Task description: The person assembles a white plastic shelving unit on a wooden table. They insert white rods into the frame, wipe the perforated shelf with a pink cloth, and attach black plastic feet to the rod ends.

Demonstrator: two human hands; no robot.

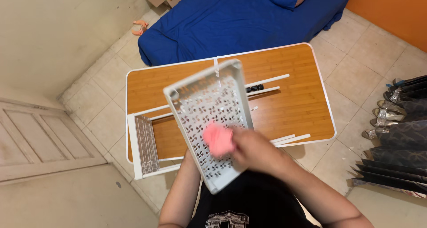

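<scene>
Under your right hand (253, 148), which pinches a pink cloth (219, 139), the white panel (209, 108) runs away up-left; your left hand is hidden beneath it, grip unclear.

We are finding the left hand hidden behind the white perforated panel (209, 117); only its forearm is showing beneath, so we cannot tell its grip. The right hand (251, 148) is blurring, and so is the pink cloth (218, 139) under it; we cannot tell how the fingers are closing. The panel is covering the middle of the wooden table (293, 99) and parts of the white rods (267, 81). Small dark pieces (254, 88) beside the rods are too small to identify. The right edge is cutting off the shoes (387, 114), the top edge the blue bedding (240, 19).
</scene>
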